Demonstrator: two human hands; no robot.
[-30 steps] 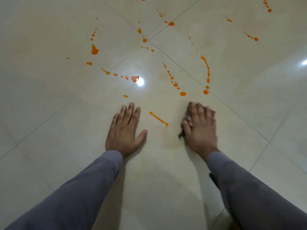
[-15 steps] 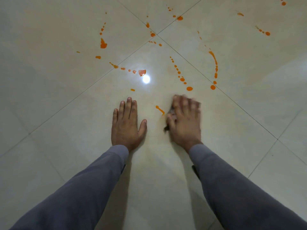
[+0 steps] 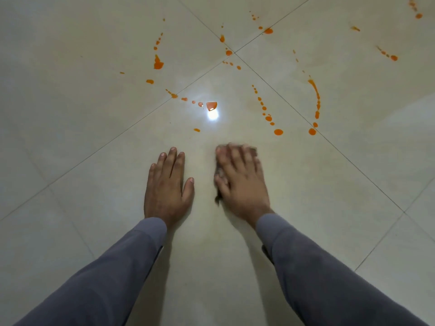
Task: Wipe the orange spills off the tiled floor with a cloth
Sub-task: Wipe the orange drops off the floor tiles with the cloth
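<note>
Fingers of the blurred right hand seemingly lay flat, pressing the cloth onto mid-floor tile for wiping, while the left hand rested flat, bracing.

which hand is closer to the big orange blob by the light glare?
Left, narrowly. Left hand lies flat below the blob, slightly left. Right hand, pressing the cloth, sits below, slightly right.
</note>
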